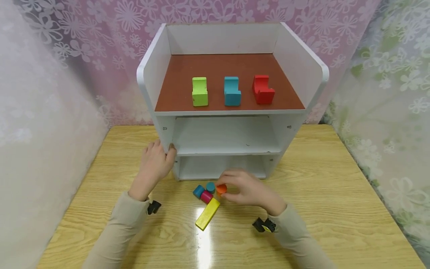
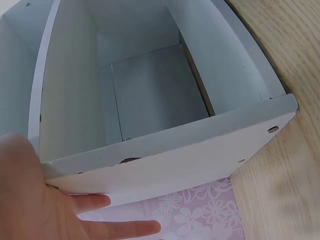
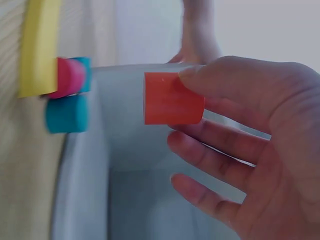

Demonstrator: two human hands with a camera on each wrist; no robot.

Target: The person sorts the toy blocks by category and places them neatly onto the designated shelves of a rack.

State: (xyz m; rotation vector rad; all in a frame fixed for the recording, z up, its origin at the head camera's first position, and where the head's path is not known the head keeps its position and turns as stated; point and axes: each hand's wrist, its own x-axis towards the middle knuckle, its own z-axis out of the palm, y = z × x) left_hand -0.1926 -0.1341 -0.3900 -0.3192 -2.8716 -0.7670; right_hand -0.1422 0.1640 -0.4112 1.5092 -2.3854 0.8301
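My right hand pinches an orange cylinder block between thumb and fingers, its other fingers spread below in the right wrist view. Close beside it on the table lie a teal cylinder, a blue block, a magenta cylinder and a yellow rectangular block. At the left side panel of a small white shelf unit, my left hand rests with its thumb at the front edge. Its fingers stretch straight along the outer side.
On the shelf's brown top stand a green chair-shaped block, a blue one and a red one in a row. The unit stands on a wooden table, with flowered curtains behind and at the sides.
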